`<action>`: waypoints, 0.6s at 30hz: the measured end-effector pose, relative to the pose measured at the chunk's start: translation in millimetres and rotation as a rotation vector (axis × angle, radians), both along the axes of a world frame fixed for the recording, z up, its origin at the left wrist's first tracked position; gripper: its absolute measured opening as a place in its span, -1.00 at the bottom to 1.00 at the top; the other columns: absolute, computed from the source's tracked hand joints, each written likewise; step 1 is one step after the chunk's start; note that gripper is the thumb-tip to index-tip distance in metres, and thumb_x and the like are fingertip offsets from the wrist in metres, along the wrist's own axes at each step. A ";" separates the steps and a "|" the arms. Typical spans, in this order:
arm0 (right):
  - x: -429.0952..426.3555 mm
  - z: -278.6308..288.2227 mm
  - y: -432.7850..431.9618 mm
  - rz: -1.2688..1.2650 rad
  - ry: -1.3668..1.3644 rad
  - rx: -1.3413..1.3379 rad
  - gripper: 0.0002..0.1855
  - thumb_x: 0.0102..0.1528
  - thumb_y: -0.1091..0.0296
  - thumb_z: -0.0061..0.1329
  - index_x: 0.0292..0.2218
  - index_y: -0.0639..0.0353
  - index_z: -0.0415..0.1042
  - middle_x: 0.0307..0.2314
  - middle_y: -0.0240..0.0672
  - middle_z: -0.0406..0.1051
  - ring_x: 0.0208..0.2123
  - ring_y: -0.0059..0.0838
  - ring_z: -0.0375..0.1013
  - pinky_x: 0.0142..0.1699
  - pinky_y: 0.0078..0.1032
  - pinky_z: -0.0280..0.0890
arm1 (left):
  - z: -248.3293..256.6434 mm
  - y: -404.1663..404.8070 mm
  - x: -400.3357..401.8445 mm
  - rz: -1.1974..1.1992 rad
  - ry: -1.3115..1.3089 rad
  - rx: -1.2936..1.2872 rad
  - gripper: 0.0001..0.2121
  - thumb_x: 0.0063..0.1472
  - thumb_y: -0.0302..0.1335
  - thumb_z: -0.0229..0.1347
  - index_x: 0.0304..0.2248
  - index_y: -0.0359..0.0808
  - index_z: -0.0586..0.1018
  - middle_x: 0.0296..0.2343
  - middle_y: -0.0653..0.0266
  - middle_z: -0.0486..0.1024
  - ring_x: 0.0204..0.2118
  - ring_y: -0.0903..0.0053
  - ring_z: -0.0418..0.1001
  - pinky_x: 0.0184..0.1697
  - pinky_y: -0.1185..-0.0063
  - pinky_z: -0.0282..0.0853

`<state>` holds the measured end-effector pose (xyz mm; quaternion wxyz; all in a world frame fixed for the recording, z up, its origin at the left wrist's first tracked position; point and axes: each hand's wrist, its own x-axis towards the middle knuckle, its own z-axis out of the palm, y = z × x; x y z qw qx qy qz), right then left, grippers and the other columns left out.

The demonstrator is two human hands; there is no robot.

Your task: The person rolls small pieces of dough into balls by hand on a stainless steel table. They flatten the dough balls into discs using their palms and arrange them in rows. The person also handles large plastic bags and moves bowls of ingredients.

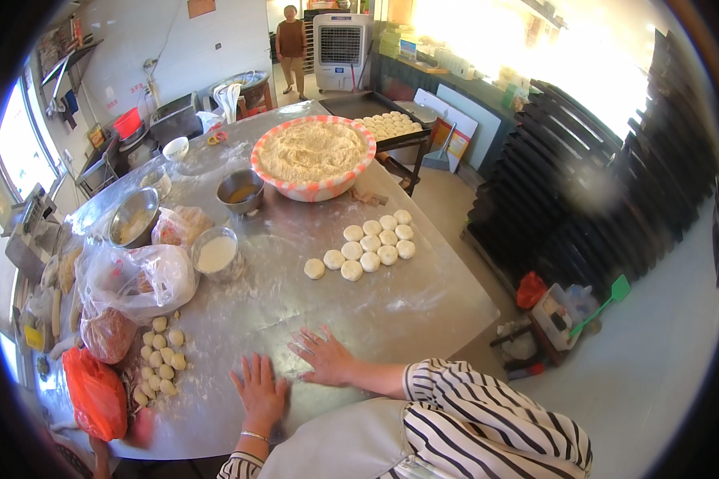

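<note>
Both palms are down at the near edge of a floury metal table. My left hand rests flat with fingers spread, a bracelet on its wrist. To its right my right hand lies with fingers apart, holding nothing. Left of my hands sits a cluster of small dough balls. Beyond my right hand, several flattened round dough cakes stand in slanting rows. A large red-and-white basin heaped with a crumbly pale yellow mixture is farther back.
Plastic bags, a red bag, a glass bowl of white powder and metal bowls crowd the left side. A black tray holds more dough cakes. Stacked black trays stand at right; a person stands at the back.
</note>
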<state>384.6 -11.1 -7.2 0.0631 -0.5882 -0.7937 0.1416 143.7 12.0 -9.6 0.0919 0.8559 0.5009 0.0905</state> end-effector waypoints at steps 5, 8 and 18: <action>17.2 -0.4 -14.2 -0.232 0.046 -0.056 -0.32 0.19 -0.02 0.02 0.19 0.23 0.33 0.18 0.02 0.30 0.26 -0.02 0.24 0.31 -0.03 0.15 | 23.2 -5.4 -20.8 0.353 -0.254 -0.206 -0.34 0.10 -0.28 0.31 0.16 -0.33 0.40 0.05 -0.04 0.41 0.14 0.04 0.35 0.21 0.20 0.24; 23.1 7.4 -26.9 -0.195 0.066 -0.080 -0.52 0.09 0.13 0.10 -0.03 0.25 0.48 0.05 0.00 0.39 0.10 -0.03 0.38 0.13 -0.07 0.33 | 41.0 -4.0 -31.0 0.512 -0.263 -0.509 -0.48 0.01 -0.36 0.38 -0.04 -0.32 0.51 -0.14 0.01 0.47 -0.07 0.09 0.45 0.00 0.32 0.40; 32.5 11.6 -45.5 -0.169 0.363 0.320 -0.70 0.08 0.22 0.15 -0.18 0.11 0.44 -0.34 -0.19 0.46 -0.27 -0.05 0.45 -0.11 -0.12 0.34 | 46.4 -10.4 -16.4 0.299 -0.593 -0.204 -0.80 0.23 -0.40 0.19 -0.18 -0.27 0.56 -0.20 0.12 0.54 -0.14 0.10 0.48 -0.05 0.26 0.41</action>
